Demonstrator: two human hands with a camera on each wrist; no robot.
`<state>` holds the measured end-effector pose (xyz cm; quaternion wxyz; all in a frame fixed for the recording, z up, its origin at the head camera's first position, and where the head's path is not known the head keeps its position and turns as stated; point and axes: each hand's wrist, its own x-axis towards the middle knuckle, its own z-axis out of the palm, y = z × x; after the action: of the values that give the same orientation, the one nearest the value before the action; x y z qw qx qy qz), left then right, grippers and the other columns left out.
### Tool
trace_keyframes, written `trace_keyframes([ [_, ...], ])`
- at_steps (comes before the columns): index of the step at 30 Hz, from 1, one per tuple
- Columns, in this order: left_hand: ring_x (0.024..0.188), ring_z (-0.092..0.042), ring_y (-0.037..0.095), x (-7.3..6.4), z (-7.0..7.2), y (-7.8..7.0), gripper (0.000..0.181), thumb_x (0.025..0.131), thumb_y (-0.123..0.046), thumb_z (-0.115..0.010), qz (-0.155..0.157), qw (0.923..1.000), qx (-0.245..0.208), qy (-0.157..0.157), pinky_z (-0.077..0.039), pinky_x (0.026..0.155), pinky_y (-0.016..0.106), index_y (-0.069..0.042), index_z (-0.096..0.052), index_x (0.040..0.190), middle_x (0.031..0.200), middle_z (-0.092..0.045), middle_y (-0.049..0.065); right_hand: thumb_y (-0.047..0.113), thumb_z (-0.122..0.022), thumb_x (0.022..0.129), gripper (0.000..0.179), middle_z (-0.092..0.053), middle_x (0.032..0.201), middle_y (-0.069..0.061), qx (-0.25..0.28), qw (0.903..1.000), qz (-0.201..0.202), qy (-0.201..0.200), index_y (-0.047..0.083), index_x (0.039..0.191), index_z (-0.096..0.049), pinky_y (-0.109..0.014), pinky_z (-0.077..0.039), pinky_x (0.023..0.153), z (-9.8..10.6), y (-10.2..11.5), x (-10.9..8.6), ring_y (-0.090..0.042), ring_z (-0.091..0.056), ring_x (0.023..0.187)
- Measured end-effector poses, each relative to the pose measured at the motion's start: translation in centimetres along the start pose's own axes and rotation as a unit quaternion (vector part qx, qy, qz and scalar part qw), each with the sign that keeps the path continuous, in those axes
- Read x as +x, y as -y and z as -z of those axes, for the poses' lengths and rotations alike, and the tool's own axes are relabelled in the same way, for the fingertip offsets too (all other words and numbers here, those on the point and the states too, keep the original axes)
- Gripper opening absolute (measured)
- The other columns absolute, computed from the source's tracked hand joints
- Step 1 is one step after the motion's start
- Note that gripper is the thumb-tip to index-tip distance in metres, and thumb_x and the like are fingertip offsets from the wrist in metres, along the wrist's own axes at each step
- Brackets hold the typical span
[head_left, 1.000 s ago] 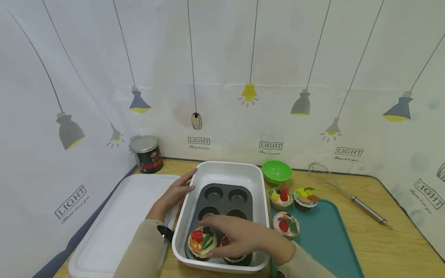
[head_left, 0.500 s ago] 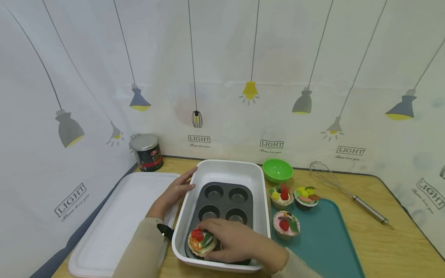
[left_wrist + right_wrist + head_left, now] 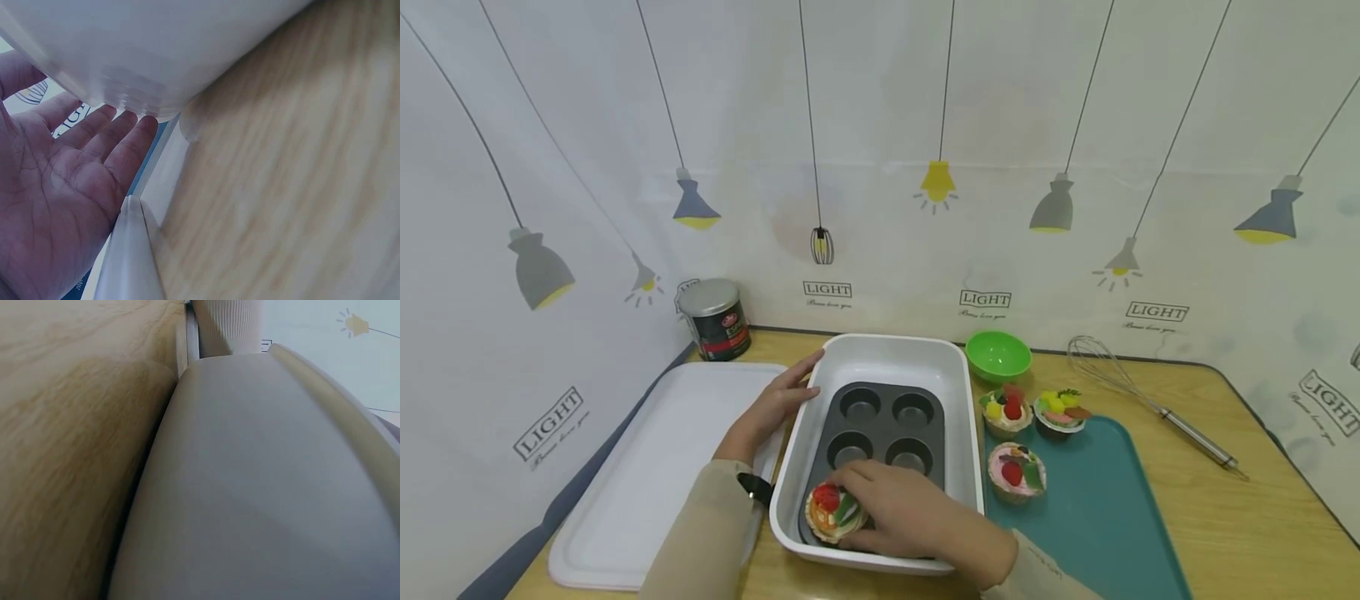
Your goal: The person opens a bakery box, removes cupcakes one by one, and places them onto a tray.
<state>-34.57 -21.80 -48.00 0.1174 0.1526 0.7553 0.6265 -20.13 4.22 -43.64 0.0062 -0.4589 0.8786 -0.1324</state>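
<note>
In the head view my right hand [image 3: 902, 508] reaches into a white baking dish [image 3: 973, 483], thumb and fingers about the right side of a fruit-topped toy cupcake [image 3: 831, 512]. That cupcake sits in the front left cup of a dark muffin pan [image 3: 880, 429], which lies inside the dish. The front right cup is hidden beneath the hand. My left hand [image 3: 775, 412] rests its extended fingertips against the dish's left wall; the left wrist view shows the open palm [image 3: 56, 181] and fingertips touching the white side. Only the dish's outer wall [image 3: 250, 475] shows in the right wrist view.
A white tray [image 3: 655, 467] lies left, a coffee tin [image 3: 715, 321] behind it. On the right stand a green bowl [image 3: 998, 357], three more cupcakes [image 3: 1017, 473] by a teal tray [image 3: 1097, 517], and a whisk [image 3: 1157, 408].
The right hand has closed in on the front left cupcake. A second cupcake, partly visible beneath that hand one second ago, is now covered. The left hand stays at the dish.
</note>
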Motion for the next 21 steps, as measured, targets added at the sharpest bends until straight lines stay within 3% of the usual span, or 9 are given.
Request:
trace_keyframes([
  [15, 0.148, -0.031, 0.032, -0.08, -0.01, -0.11, 0.065, 0.099, -0.020, -0.055, 0.005, 1.0000, 0.002, -0.005, -0.034, 0.112, 0.056, -0.031, -0.031, 0.159, 0.165, -0.024, -0.003, 0.052, -0.070, 0.090, 0.063, -0.056, 0.134, 0.007, 0.013, 0.9998, 0.001, 0.011, 0.023, 0.142, -0.049, -0.031, -0.051, 0.097, -0.05, -0.32, -0.04, -0.005, -0.055, 0.118],
  [21, 0.148, -0.030, 0.032, -0.10, -0.05, -0.09, 0.065, 0.099, -0.021, -0.056, 0.009, 0.9999, 0.002, -0.009, -0.033, 0.113, 0.056, -0.032, -0.033, 0.158, 0.165, -0.025, -0.004, 0.052, -0.070, 0.091, 0.062, -0.056, 0.134, 0.006, 0.006, 0.9998, 0.016, -0.004, 0.022, 0.141, -0.050, -0.030, -0.051, 0.096, -0.20, -0.36, -0.14, -0.005, -0.055, 0.118],
])
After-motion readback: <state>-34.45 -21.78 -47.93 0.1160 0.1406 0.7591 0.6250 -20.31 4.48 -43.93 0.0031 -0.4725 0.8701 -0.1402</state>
